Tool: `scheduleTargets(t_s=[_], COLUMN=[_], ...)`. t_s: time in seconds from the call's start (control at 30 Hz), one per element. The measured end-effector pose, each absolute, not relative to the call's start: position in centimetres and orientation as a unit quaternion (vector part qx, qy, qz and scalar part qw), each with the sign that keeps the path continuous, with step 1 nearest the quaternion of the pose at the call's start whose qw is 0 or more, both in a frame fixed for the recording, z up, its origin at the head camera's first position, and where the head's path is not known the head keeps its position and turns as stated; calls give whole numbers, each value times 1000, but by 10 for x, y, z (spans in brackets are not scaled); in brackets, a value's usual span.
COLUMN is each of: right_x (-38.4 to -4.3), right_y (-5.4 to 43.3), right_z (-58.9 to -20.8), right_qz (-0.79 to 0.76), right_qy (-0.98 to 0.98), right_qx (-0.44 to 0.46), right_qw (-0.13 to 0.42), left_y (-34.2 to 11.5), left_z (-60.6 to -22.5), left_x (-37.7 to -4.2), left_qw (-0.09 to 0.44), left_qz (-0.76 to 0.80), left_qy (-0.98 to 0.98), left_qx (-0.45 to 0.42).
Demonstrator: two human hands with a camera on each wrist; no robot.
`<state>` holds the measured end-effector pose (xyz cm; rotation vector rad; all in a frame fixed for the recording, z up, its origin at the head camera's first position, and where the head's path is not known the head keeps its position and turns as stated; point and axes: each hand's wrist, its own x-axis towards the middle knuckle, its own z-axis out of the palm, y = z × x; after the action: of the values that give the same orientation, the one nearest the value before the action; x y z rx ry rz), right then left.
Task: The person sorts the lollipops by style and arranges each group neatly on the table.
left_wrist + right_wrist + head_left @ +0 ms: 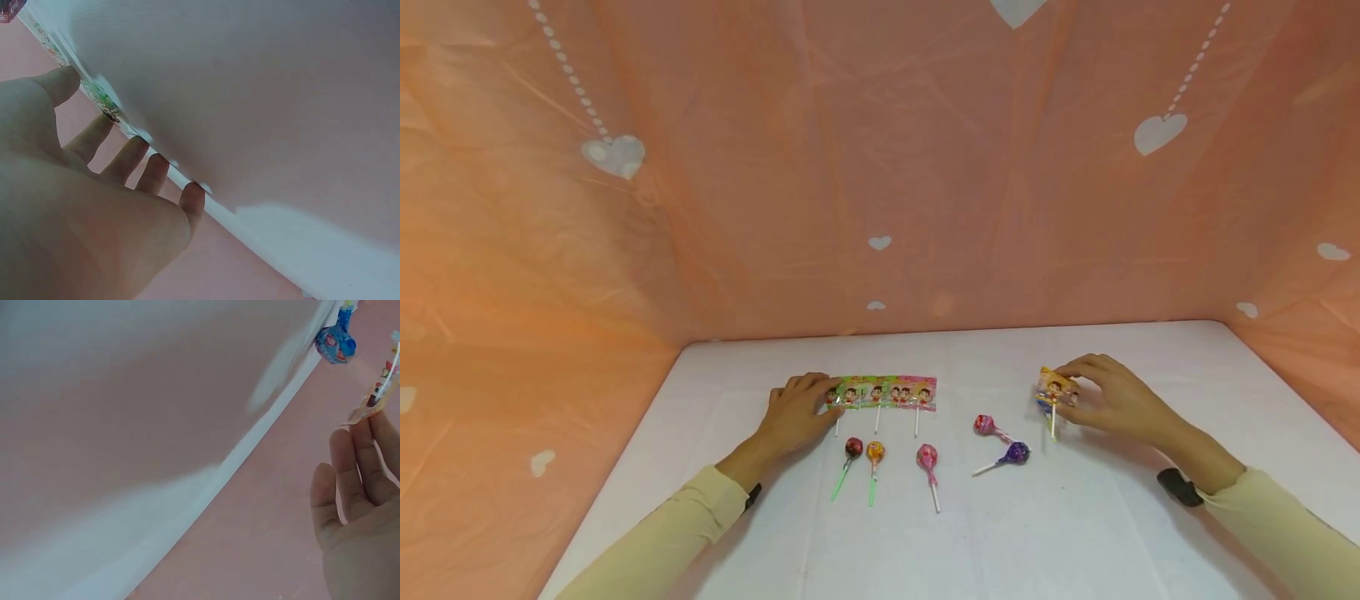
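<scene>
Three flat-wrapped lollipops [877, 392] lie side by side in a row on the white table, their white sticks towards me. At the row's left end my left hand [798, 412] touches the green wrapper [100, 97], thumb and forefinger on either side of it, the other fingertips resting on the table. My right hand [1112, 400] pinches a yellow-wrapped lollipop [1055, 387], raised off the table with its stick hanging down. Behind it, mostly hidden in the head view, is a blue round lollipop [335, 345] on the table.
Nearer to me lie a dark red lollipop [853, 448] and an orange one [876, 452], both on green sticks, and a pink one [927, 456]. Right of these, a pink-red lollipop [984, 425] and a purple one [1018, 453] have crossing sticks. An orange-pink cloth [925, 183] surrounds the table.
</scene>
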<state>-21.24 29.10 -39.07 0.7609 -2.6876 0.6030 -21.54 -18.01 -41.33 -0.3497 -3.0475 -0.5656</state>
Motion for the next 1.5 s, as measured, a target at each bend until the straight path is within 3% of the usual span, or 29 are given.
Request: scheduleTargets(t_s=[1.5], right_x=[-262], right_y=[225], right_z=[-390], right_qz=[168], right_qy=[-941], right_qx=[272], right_qw=[108], left_y=[-181], left_z=[-413], left_x=[-216], left_qw=[15], left_qz=[-180], left_qy=[-977], left_qx=[-117])
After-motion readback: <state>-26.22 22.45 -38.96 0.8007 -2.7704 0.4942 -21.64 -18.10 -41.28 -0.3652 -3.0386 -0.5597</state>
